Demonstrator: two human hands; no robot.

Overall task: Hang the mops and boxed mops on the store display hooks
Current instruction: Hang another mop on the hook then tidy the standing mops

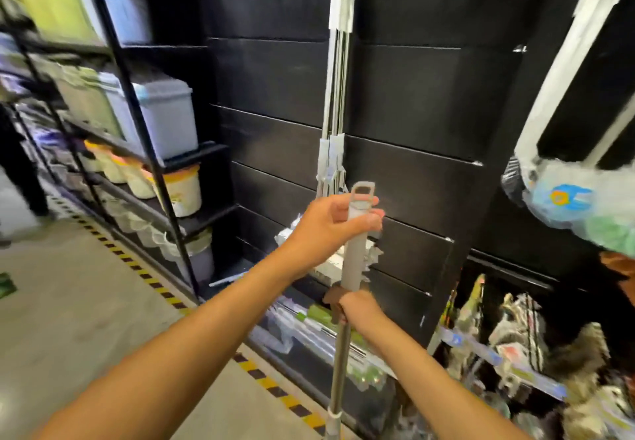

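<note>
I hold a mop upright by its grey handle (355,261), which ends in a hanging loop at the top. My left hand (330,230) wraps the handle just below the loop. My right hand (357,307) grips it lower, where the grey grip meets the metal pole. Behind, several metal-poled mops (338,78) hang against the black slatted display wall (429,102), their white heads down near my left hand. At the right, a white-handled mop (563,71) in plastic wrap hangs tilted.
A black shelf rack (151,151) with storage boxes and buckets stands at the left. Packaged mops and dusters (515,353) fill the lower right. Yellow-black floor tape (271,386) runs along the display base, with bare concrete floor left of it.
</note>
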